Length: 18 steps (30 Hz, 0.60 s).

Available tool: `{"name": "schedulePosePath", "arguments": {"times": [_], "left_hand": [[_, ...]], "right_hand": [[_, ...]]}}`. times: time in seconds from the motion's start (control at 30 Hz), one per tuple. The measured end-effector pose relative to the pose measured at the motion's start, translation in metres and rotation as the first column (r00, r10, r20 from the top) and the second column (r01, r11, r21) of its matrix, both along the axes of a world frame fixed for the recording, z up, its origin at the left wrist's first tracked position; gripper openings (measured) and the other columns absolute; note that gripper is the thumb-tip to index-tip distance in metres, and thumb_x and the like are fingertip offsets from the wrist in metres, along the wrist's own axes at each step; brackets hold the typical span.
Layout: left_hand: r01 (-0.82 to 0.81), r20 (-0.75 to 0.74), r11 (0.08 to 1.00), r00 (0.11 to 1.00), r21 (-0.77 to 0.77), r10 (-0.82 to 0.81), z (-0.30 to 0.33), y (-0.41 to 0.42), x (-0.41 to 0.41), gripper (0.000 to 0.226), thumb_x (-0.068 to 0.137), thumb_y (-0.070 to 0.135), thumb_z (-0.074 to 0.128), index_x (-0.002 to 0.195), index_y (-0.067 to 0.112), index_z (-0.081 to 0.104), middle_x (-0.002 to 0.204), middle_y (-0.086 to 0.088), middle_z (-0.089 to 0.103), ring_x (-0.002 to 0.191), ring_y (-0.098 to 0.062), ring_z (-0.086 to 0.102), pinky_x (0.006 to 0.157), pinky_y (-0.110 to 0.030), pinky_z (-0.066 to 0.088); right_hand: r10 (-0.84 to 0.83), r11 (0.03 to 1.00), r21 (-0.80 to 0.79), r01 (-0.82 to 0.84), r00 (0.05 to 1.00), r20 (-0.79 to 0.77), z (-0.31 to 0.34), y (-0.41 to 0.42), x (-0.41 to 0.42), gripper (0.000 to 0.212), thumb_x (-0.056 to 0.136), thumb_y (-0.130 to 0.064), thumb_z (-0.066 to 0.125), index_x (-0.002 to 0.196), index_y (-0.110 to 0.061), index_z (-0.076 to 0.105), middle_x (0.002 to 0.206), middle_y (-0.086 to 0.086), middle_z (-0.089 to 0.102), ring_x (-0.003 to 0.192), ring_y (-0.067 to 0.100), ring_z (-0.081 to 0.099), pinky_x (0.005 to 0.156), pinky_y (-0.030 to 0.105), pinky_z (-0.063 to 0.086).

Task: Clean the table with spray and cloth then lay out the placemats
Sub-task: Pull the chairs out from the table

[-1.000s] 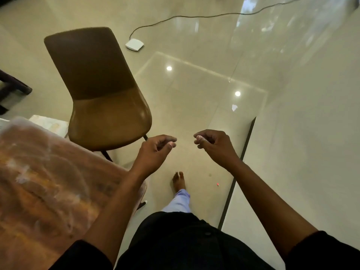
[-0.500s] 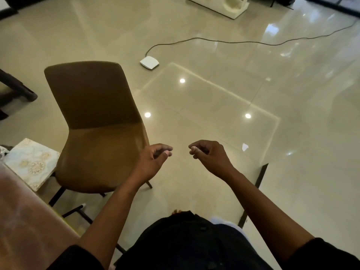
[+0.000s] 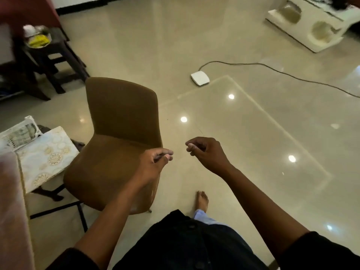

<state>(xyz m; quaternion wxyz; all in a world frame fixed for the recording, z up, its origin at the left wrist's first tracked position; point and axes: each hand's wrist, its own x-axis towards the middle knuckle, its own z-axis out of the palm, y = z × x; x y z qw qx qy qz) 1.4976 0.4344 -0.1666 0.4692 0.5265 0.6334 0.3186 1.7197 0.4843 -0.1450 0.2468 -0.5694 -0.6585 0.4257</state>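
Placemat (image 3: pixel 43 156): both the left hand (image 3: pixel 153 165) and the right hand (image 3: pixel 206 152) are shown loosely curled and holding nothing, above the floor beside a chair (image 3: pixel 118 145). The patterned mat lies at the table (image 3: pixel 9 201) corner, probably light and floppy, best pinched at two edges.

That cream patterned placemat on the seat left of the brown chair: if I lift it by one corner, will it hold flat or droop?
The placemat looks thin and lies flat with an edge past its support, so it probably has some stiffness but would sag from one corner. It seems light. Its surface looks smooth, so it may slide; both hands at opposite edges seems safer.
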Motion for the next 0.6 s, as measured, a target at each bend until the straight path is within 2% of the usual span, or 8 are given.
{"name": "schedulePosePath", "arguments": {"times": [0.1, 0.17, 0.3, 0.47, 0.6], "left_hand": [[-0.136, -0.004, 0.991, 0.991, -0.023, 0.135, 0.007, 0.045, 0.01, 0.022, 0.107, 0.014, 0.064, 0.122, 0.017, 0.079, 0.11, 0.004, 0.081, 0.103, -0.005, 0.075, 0.081, -0.014, 0.058], [-0.235, 0.03, 0.971, 0.971, -0.043, 0.237, 0.008, 0.071, 0.017, 0.023, 0.108, 0.016, 0.062, 0.124, 0.018, 0.079, 0.111, 0.005, 0.081, 0.104, -0.01, 0.076, 0.079, -0.019, 0.061], [-0.391, 0.063, 0.918, 0.916, -0.071, 0.395, 0.009, 0.111, 0.019, 0.023, 0.108, 0.017, 0.061, 0.121, 0.021, 0.08, 0.11, 0.006, 0.081, 0.107, -0.012, 0.075, 0.091, -0.035, 0.064], [-0.576, 0.054, 0.815, 0.813, -0.073, 0.579, -0.001, 0.157, -0.006, 0.023, 0.107, 0.016, 0.063, 0.123, 0.02, 0.08, 0.116, 0.006, 0.08, 0.111, -0.007, 0.073, 0.105, -0.042, 0.058], [-0.683, 0.083, 0.721, 0.716, -0.12, 0.693, -0.017, 0.192, -0.034, 0.024, 0.108, 0.019, 0.063, 0.127, 0.02, 0.077, 0.122, 0.005, 0.078, 0.116, -0.01, 0.071, 0.109, -0.045, 0.056]], "right_hand": [[0.107, 0.994, 0.01, -0.107, 0.994, 0.001, 0.003, 0.065, 0.003, 0.013, 0.096, -0.029, 0.065, 0.096, -0.026, 0.077, 0.087, -0.012, 0.076, 0.082, 0.008, 0.072, 0.081, 0.044, 0.059], [0.174, 0.985, 0.016, -0.174, 0.985, 0.002, 0.002, 0.102, 0.003, 0.013, 0.096, -0.027, 0.066, 0.098, -0.024, 0.078, 0.089, -0.012, 0.076, 0.084, 0.009, 0.073, 0.082, 0.044, 0.059], [0.33, 0.943, 0.033, -0.332, 0.943, 0.038, 0.001, 0.169, -0.018, 0.015, 0.097, -0.024, 0.064, 0.1, -0.019, 0.078, 0.093, -0.009, 0.077, 0.085, 0.011, 0.072, 0.082, 0.043, 0.059], [0.544, 0.833, 0.087, -0.547, 0.837, 0.056, 0.006, 0.243, -0.077, 0.016, 0.099, -0.023, 0.063, 0.104, -0.018, 0.077, 0.097, -0.008, 0.076, 0.086, 0.01, 0.071, 0.078, 0.032, 0.057], [0.643, 0.756, 0.103, -0.646, 0.763, 0.067, -0.003, 0.298, -0.135, 0.016, 0.097, -0.028, 0.065, 0.104, -0.023, 0.078, 0.092, -0.013, 0.074, 0.084, 0.008, 0.07, 0.078, 0.035, 0.058]]}}
